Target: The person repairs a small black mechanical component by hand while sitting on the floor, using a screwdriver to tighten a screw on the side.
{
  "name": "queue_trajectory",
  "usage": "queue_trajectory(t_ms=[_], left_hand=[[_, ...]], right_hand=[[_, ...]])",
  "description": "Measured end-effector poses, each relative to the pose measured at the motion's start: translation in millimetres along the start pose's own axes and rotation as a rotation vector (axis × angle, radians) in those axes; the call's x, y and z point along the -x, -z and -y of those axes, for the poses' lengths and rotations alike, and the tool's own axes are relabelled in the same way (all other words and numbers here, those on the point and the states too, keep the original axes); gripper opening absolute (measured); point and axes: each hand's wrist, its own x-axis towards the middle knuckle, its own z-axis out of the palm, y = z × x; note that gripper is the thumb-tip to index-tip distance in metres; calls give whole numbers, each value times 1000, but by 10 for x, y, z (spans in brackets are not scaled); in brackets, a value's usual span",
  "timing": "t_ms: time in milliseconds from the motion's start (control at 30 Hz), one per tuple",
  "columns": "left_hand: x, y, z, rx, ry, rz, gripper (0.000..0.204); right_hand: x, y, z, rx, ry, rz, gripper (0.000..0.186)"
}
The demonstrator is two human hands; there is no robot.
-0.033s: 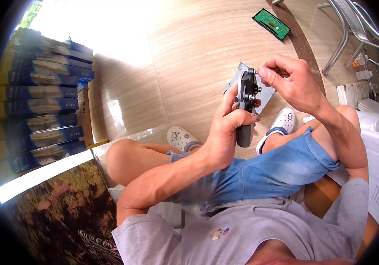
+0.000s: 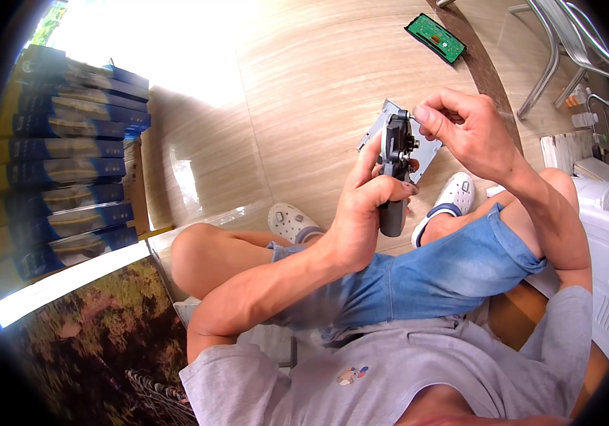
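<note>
My left hand (image 2: 361, 206) grips a black and grey handheld device (image 2: 393, 213) upright, with small metal fittings along its right side. My right hand (image 2: 475, 135) has thumb and curled index finger pinched at a tiny part on the device's top end; I cannot make out that part. A light grey metal plate (image 2: 425, 150) shows just behind the device, partly hidden by it; whether it is attached I cannot tell. Farther up on the floor lies a green circuit board (image 2: 435, 39) in a black frame.
Stacked blue boxes (image 2: 66, 170) stand at left above a dark patterned panel (image 2: 77, 341). Metal chairs (image 2: 553, 50) are at upper right, a white plastic appliance (image 2: 606, 270) at right. My legs and white clogs (image 2: 453, 195) are below my hands, on the tiled floor (image 2: 297, 85).
</note>
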Motion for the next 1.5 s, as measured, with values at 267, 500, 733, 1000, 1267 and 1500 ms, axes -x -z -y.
queue_trajectory(t_ms=[267, 500, 733, 1000, 1267, 1500], left_hand=[[63, 8, -7, -11, -28, 11, 61], [83, 21, 25, -26, -47, -8, 64], [65, -7, 10, -24, -42, -13, 67], [55, -2, -84, 40, -49, -75, 54], [-108, 278, -538, 54, -310, -315, 28], [34, 223, -781, 235, -300, -282, 45]], right_hand=[[31, -134, -16, -50, 189, -100, 28], [37, -151, 33, -136, 45, -52, 22], [44, -99, 14, -7, 27, -5, 32], [-1, -51, -80, -32, 19, 40, 31], [54, -495, -776, 417, -55, 538, 26], [397, -1697, -1517, 717, -243, 877, 28]])
